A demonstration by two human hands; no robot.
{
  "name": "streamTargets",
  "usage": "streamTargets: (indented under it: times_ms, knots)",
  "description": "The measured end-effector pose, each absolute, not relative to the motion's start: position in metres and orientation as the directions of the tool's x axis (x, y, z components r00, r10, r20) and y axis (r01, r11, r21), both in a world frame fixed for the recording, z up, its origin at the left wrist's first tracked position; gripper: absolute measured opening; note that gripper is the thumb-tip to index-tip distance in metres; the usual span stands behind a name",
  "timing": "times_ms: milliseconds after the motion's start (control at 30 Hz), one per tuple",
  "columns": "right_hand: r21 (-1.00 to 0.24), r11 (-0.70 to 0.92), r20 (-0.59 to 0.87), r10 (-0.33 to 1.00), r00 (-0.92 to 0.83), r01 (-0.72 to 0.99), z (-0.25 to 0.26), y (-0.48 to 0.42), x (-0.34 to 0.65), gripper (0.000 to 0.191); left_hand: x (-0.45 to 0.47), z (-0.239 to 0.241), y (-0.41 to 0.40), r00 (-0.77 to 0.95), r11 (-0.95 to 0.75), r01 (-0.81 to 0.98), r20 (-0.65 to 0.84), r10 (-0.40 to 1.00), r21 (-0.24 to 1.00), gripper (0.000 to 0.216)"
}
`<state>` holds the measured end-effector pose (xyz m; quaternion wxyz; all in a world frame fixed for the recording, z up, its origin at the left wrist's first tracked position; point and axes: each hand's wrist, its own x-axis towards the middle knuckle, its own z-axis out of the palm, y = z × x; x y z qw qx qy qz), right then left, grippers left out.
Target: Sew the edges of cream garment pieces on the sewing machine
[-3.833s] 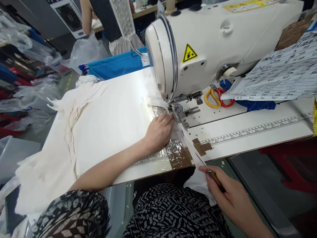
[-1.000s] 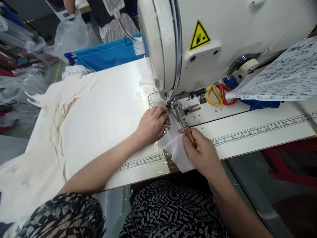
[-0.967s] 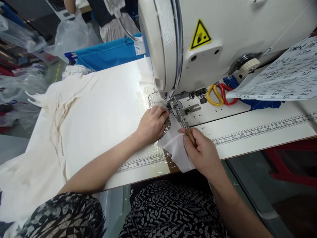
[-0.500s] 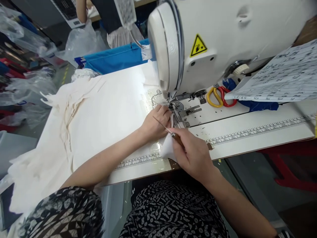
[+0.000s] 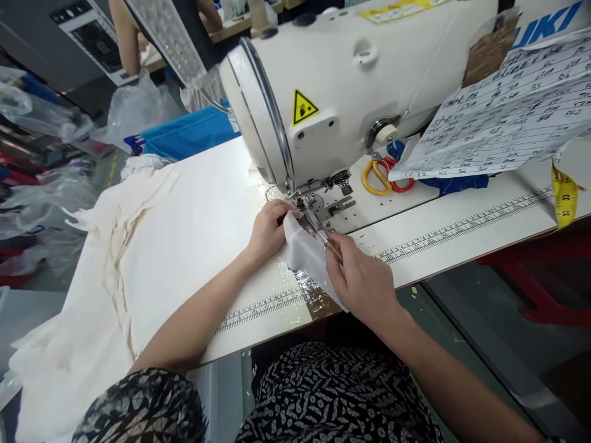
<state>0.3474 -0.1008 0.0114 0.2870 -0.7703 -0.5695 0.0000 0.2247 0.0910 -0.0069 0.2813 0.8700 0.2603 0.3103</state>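
Beneath the head of a white sewing machine point(image 5: 332, 104), my left hand point(image 5: 268, 231) pinches a small piece of white fabric point(image 5: 305, 249) close to the presser foot. The fabric hangs down from there toward the table's front edge. In my right hand point(image 5: 362, 277) is an awl point(image 5: 329, 242) with a thin metal shaft and a brownish handle. Its shaft points up and left, to the fabric near the needle area. The exact tip is hard to make out among the metal parts. My right hand's lower fingers are partly hidden.
Scissors point(image 5: 376, 177) with yellow and red handles lie right of the needle area. Behind them hangs a written paper sheet point(image 5: 503, 117). A yellow tape measure point(image 5: 564, 197) hangs at right. Cream fabric point(image 5: 69, 344) drapes over the table's left end. Another person's arm point(image 5: 124, 37) shows behind.
The awl's shaft has swung from pointing over my left hand to pointing at the needle area. More of the white fabric shows between my hands. The whole view has shifted.
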Motion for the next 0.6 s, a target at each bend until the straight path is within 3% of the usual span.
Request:
streamTargets:
  times_ms: [167, 600]
  knots:
    - [-0.381, -0.158, 0.336, 0.894, 0.296, 0.911, 0.005, -0.085, 0.352, 0.041, 0.225, -0.005, 0.092, 0.666, -0.669, 0.241, 0.381, 0.641, 0.703, 0.015]
    - [-0.391, -0.148, 0.35, 0.889, 0.296, 0.908, 0.006, -0.081, 0.353, 0.041, 0.225, -0.002, 0.09, 0.672, -0.672, 0.277, 0.361, 0.647, 0.687, 0.016]
